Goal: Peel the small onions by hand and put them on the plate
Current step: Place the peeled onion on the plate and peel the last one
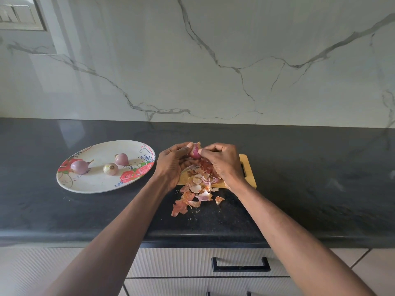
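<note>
Head view shows the left hand (171, 165) cupping a small onion (195, 152) above the wooden board (249, 167), while the right hand (222, 161) pinches its papery skin. Stripping toward the root in whole sheets, with the bulb held firm, should work best. Left of the board, three smooth, glossy peeled onions (110, 168) lie on the flowered plate (96, 184); dry, curled peelings (196, 189) spill from the board onto the dark surface (299, 189).

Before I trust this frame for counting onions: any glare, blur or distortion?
Head view: sharp at the plate and both hands; wide-angle bend curves the counter edge; soft reflections on the counter's far side, none hiding the three plated onions; corners look softer.
</note>
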